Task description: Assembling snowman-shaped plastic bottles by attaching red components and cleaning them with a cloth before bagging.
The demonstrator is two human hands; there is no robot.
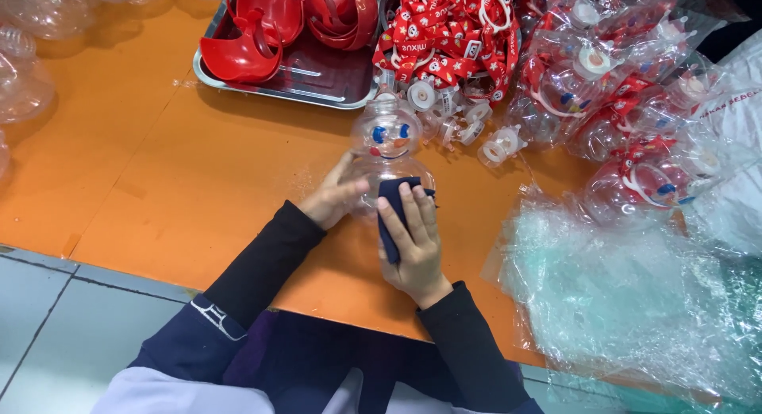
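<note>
On the orange table (198,184), a clear, seemingly snowman-faced bottle (386,140) stands upright.

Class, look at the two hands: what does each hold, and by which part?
Left hand grips the clear snowman bottle by its lower body; right hand presses a dark cloth against it.

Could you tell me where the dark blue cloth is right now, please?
In the head view, the dark blue cloth is near the centre, under the right hand and pressed against the clear snowman-shaped bottle, which the left hand steadies.
</note>
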